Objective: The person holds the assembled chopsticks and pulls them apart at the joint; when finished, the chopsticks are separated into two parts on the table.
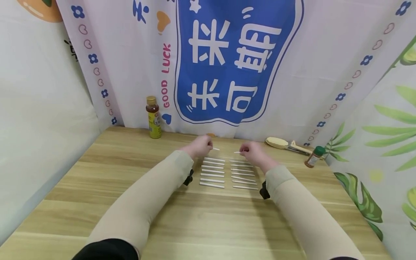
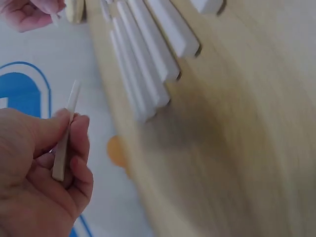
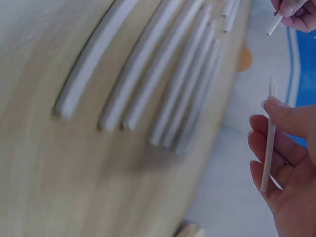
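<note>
My left hand (image 1: 202, 145) pinches a thin white stick (image 2: 60, 159) between thumb and fingers, raised above the far part of the table. To the right, my right hand (image 1: 252, 151) holds a slim white stick (image 3: 268, 148) the same way, its lower end near the palm. Two columns of similar white sticks lie crosswise on the wood in front of the hands. Those in the left column (image 1: 212, 171) look square-edged and thicker; those in the right column (image 1: 245, 187) look thinner and rounder, some slightly slanted. What the sticks are made of, I cannot tell.
A yellow-labelled bottle (image 1: 154, 121) with a gold cap stands at the back left of the wooden table (image 1: 208, 224). At the back right are a pale brush-like object (image 1: 276, 142), metal-and-cream tongs-like handles (image 1: 300, 148) and a small green-capped jar (image 1: 314, 157). A printed cloth (image 1: 143, 72) hangs behind.
</note>
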`<state>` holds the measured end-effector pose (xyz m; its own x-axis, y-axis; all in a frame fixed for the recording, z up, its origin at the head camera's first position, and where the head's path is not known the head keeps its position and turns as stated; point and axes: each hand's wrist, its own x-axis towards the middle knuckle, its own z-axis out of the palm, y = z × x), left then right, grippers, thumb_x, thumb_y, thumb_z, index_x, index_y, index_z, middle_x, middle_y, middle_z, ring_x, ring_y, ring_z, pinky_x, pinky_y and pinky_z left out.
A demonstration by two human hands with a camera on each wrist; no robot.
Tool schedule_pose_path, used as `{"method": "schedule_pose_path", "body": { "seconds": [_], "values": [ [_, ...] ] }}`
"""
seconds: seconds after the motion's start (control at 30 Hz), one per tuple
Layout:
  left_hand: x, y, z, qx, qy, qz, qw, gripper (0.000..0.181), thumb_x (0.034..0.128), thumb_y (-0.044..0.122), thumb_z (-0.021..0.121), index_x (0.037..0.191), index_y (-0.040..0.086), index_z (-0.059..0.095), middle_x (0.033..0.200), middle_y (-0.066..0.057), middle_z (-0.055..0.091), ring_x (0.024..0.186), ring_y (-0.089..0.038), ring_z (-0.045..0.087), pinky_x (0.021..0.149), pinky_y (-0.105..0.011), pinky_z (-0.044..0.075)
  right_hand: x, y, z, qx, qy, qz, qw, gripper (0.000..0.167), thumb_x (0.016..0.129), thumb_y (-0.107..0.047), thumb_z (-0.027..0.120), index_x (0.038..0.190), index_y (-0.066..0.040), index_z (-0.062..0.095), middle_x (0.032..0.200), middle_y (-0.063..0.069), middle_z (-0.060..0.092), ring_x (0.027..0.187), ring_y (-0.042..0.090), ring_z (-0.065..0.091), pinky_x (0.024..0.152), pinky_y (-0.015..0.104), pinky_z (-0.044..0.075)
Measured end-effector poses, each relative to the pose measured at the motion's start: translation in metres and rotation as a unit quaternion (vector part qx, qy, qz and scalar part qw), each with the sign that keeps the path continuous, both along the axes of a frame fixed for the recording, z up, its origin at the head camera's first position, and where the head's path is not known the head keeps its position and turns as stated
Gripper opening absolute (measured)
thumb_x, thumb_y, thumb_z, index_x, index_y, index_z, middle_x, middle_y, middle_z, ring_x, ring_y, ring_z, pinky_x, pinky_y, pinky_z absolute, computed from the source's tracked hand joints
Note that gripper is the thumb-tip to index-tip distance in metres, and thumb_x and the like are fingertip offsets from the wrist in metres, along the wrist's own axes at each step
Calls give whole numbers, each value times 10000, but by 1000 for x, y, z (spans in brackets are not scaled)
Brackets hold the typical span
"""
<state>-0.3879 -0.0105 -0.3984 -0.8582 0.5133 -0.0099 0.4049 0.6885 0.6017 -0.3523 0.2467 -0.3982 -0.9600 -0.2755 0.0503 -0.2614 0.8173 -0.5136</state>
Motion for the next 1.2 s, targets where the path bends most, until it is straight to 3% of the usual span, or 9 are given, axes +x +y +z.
{"method": "schedule_pose_path", "body": {
  "seconds": [0.23, 0.4, 0.63, 1.07, 1.2],
  "values": [
    [-1, 14, -18, -147, 108, 130, 9997, 125, 968, 99, 620, 852, 52, 627, 782, -34, 582, 710, -171, 534, 674, -310, 451, -12, -3, -23, 136, 98, -132, 9998, 34, 884, -20, 665, 867, -27, 694, 820, 61, 620, 783, 229, 570, 729, 392, 468],
    [-1, 17, -27, -283, 145, 275, 9991, 134, 939, 151, 676, 821, 111, 629, 798, -4, 608, 733, -169, 562, 704, -324, 463, -15, -10, -29, 185, 53, -86, 9998, 36, 869, -40, 703, 859, -5, 702, 791, 47, 618, 772, 218, 566, 732, 385, 465],
    [-5, 18, -36, -215, 170, 211, 9994, 123, 913, 170, 719, 823, 119, 652, 819, 14, 626, 790, -167, 576, 761, -334, 468, -17, -15, -34, 213, -3, -83, 9997, 21, 861, -27, 718, 849, -29, 700, 797, 34, 620, 783, 207, 562, 754, 380, 463],
    [-2, 15, -33, -161, -205, 253, 9993, 72, 902, 130, 725, 871, 80, 682, 826, 8, 627, 806, -145, 562, 786, -305, 472, -16, -17, -30, 456, -48, 10, 9989, 50, 840, -22, 734, 851, -42, 690, 799, 22, 618, 791, 202, 566, 763, 381, 468],
    [-3, 14, -31, 6, -461, 222, 9987, 70, 912, 124, 718, 915, 55, 704, 850, -3, 648, 808, -137, 563, 777, -291, 478, -19, -13, -31, 548, -55, 55, 9985, 52, 849, -29, 731, 853, -45, 682, 808, 22, 617, 798, 201, 565, 767, 377, 469]
  ]
}}
